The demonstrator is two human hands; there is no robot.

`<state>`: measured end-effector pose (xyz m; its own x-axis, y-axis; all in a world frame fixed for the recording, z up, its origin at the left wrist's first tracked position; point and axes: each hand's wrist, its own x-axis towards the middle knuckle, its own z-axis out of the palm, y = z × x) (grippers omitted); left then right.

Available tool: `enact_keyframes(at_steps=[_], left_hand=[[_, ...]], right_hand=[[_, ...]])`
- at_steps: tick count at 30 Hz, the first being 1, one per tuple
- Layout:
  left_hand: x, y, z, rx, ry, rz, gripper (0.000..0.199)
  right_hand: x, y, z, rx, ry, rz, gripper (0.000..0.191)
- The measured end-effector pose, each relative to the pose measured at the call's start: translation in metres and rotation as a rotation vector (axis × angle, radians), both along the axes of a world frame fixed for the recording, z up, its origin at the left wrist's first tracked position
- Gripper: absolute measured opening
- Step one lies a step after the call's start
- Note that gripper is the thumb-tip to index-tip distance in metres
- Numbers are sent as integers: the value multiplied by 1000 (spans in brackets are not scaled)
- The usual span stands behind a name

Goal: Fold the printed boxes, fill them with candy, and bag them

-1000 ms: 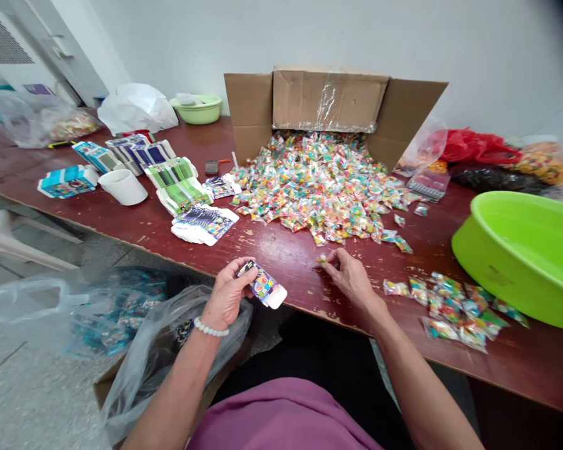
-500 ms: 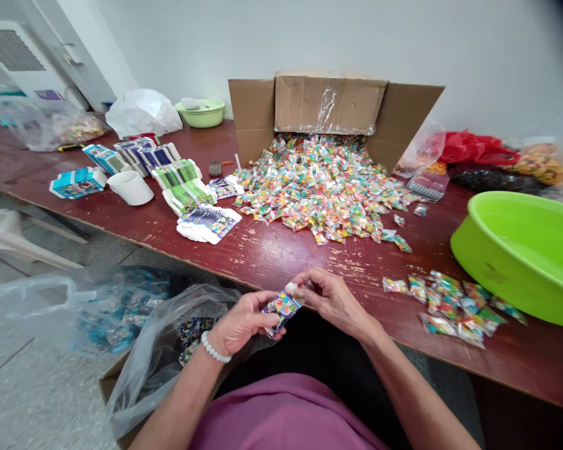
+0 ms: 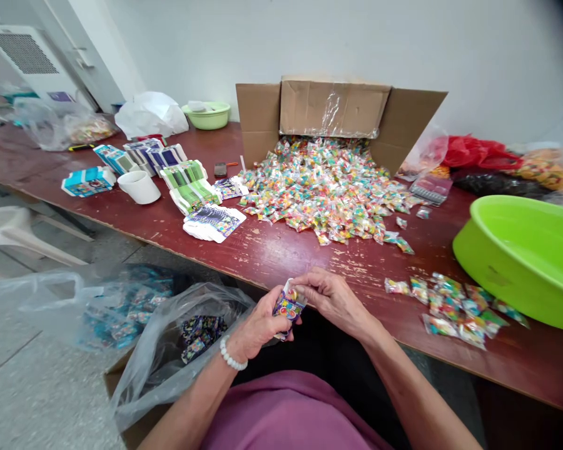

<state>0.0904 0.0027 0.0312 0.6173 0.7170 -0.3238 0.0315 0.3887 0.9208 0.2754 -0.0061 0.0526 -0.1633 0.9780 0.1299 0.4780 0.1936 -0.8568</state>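
Just off the table's front edge, my left hand (image 3: 263,322) is wrapped round a small purple printed box (image 3: 288,307). The fingers of my right hand (image 3: 326,297) are pinched at the box's upper end, by its white flap; a small bit of candy packet seems to show there. Beyond my hands, a large heap of wrapped candy packets (image 3: 328,194) spills out of a cardboard carton (image 3: 333,109). Flat purple boxes (image 3: 213,222) and green boxes (image 3: 190,184) lie left of the heap. A smaller group of packets (image 3: 450,306) is on the right.
A green basin (image 3: 520,262) stands at the right. On the left are a white cup (image 3: 139,187) and blue boxes (image 3: 88,182). Below the table edge, a lined carton (image 3: 141,375) holds purple boxes, beside a bag of blue packs (image 3: 126,306). A white stool (image 3: 23,231) stands far left.
My left hand has moved slightly right and tilted the purple box more upright. My right hand stays at its upper end. The whole view has shifted a little.
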Motion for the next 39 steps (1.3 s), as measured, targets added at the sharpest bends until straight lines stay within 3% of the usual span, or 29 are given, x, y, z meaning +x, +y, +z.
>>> enact_keyframes(at_steps=[6, 11, 14, 17, 19, 22, 24, 28, 30, 33, 35, 39], left_hand=[[1, -2, 3, 26, -12, 52, 49], [2, -4, 6, 34, -62, 45, 46], [2, -2, 4, 18, -93, 70, 44], [2, 1, 0, -103, -164, 149, 34], [2, 3, -4, -211, -206, 209, 45], [4, 3, -9, -267, -226, 273, 48], [7, -1, -12, -226, -225, 310, 44], [11, -6, -16, -148, -254, 384, 37], [11, -6, -14, -239, -284, 382, 37], [9, -1, -9, -419, -306, 294, 44], [8, 2, -7, -469, -311, 249, 49], [10, 1, -8, -395, -283, 312, 39]], right_hand=[[-7, -3, 4, 51, -150, -216, 15], [-10, -3, -3, 84, -92, -55, 11], [-10, -2, -3, 49, 58, -36, 15], [-9, -1, -3, -17, 300, -186, 19], [-9, -1, -5, -116, 465, -236, 27], [-14, -4, -9, -315, 650, -106, 40], [-19, -6, -12, -358, 701, -33, 37], [-27, -8, -15, -197, 615, -101, 26], [-26, -8, -16, -64, 493, -133, 22], [-20, -8, -16, 42, 348, -31, 21], [-17, -8, -17, 8, 331, 26, 22], [-19, -6, -21, -128, 439, -58, 20]])
